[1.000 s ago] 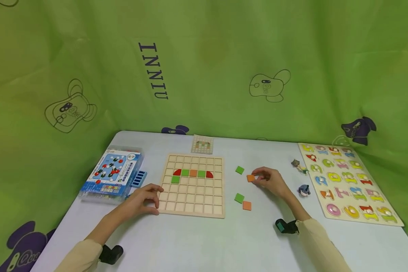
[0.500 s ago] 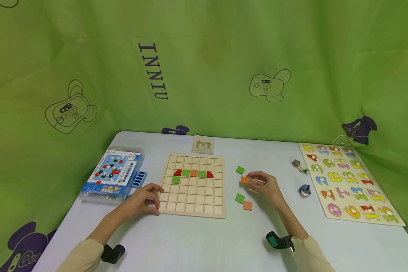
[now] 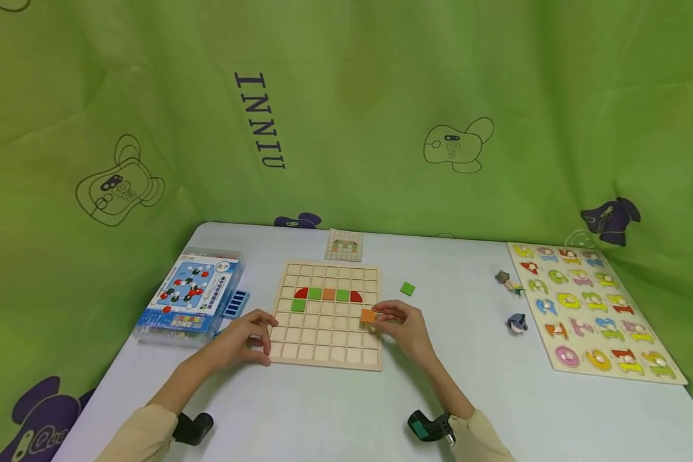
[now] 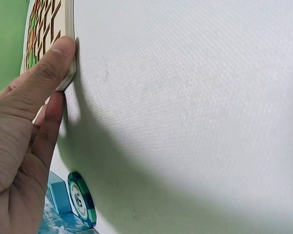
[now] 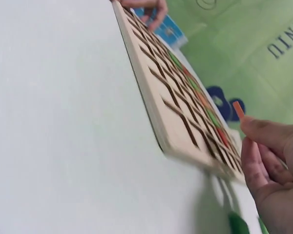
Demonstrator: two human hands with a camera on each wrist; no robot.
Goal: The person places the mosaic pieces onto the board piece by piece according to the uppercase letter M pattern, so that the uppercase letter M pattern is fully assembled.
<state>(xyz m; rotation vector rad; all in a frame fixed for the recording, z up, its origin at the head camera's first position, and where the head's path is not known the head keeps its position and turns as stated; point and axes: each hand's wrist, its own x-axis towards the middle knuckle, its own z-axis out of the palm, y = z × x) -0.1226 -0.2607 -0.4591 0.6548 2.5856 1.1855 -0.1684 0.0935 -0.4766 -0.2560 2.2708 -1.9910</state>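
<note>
In the head view my right hand (image 3: 403,328) pinches an orange square tile (image 3: 367,316) over the right side of a wooden grid board (image 3: 322,335). The right wrist view has this tile (image 5: 238,110) edge-on between thumb and fingers, raised above the board. My left hand (image 3: 245,339) grips the board's near left corner; in the left wrist view its thumb (image 4: 51,61) and fingers lie on either side of that corner. Set in the board are a row of red, green and orange tiles (image 3: 328,294) and one green tile (image 3: 298,305) below them.
A pattern card (image 3: 343,246) lies behind the board. One green tile (image 3: 407,289) is right of it. At left are a boxed molecule set (image 3: 187,292) and a blue rack (image 3: 236,304); at right, small figurines (image 3: 516,323) and a number puzzle (image 3: 591,308).
My right hand has carried the orange tile leftward from the table to over the board's right side. It now covers the spot of the nearer loose tiles. My left hand stays put.
</note>
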